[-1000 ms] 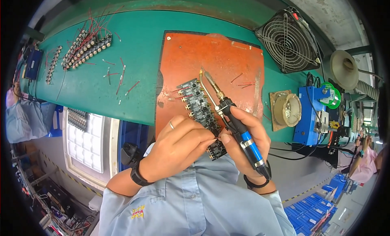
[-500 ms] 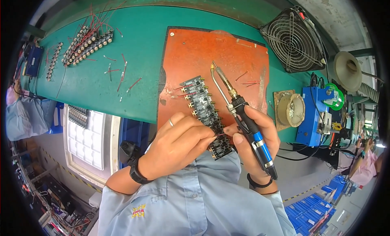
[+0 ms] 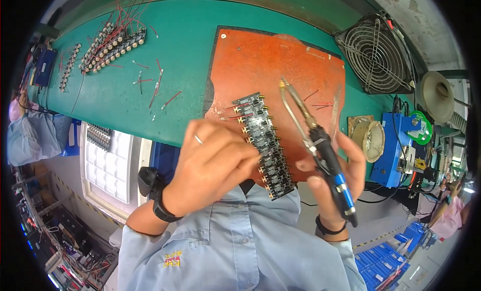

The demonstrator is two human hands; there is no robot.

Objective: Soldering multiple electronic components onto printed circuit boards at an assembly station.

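Observation:
A long black circuit board panel [image 3: 263, 140] lies aslant on the orange mat [image 3: 270, 55], its near end reaching past the mat's near edge. Two red wires [image 3: 233, 108] stick out from its far left side. My left hand [image 3: 213, 163] is beside the panel's left edge, thumb and fingers pinched together; what they hold, if anything, is hidden. In my right hand [image 3: 345, 166] is a soldering iron [image 3: 325, 146] with a black and blue handle and a thin feed tube alongside. Its tip points up and away, apart from the panel.
Short red wires [image 3: 324, 104] lie on the mat's right side, and more [image 3: 157, 88] on the green table [image 3: 190, 55]. Wired boards [image 3: 112, 48] are heaped at the far left. Right of the mat stand a fan [image 3: 376, 55], a round pot [image 3: 373, 140] and a blue solder feeder [image 3: 398, 151].
My hands have moved apart from the thin wire pinched between them over the panel. The left has lifted leftward; the right, with the soldering iron, has shifted right.

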